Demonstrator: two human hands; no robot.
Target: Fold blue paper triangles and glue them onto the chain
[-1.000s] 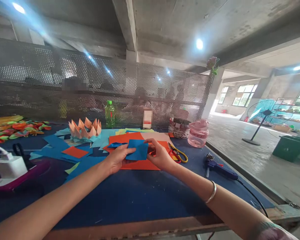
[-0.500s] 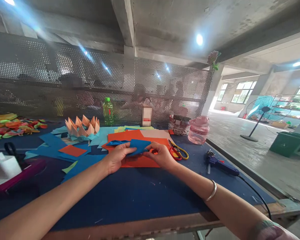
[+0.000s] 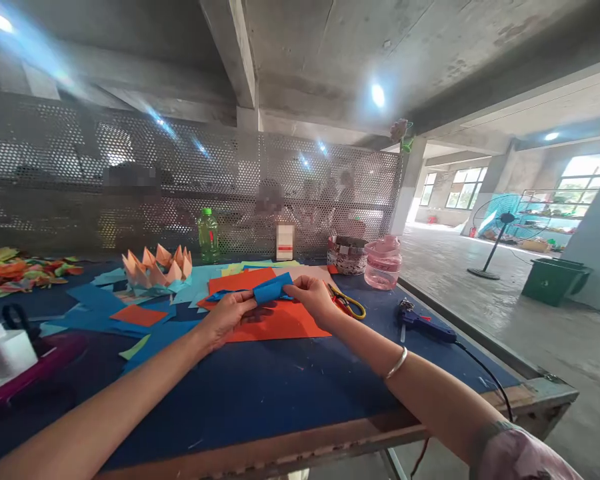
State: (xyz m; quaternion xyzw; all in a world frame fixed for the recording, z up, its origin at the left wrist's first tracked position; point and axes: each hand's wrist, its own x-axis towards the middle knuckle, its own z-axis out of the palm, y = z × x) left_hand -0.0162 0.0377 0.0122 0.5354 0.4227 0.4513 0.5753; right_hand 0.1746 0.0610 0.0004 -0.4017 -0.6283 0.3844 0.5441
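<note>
blue paper (image 3: 273, 290) between both hands' fingers (image 3: 247, 303)

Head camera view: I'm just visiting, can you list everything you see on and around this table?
table: one, dark blue top
orange sheet: one, orange, flat on the table
blue paper piece: one, blue, folded over, held over the orange sheet
scissors: one pair, yellow and red handles, right of the orange sheet
glue gun: one, blue, near the table's right edge
pink jar: one, pink, back right
green bottle: one, green, by the mesh screen
folded paper crown: one, peach, back left
blue scraps: several, blue, left of the orange sheet
fan: one, teal, on the floor at right
left hand: one, grips the paper's left end
right hand: one, grips its right end; silver bangle on wrist
</note>
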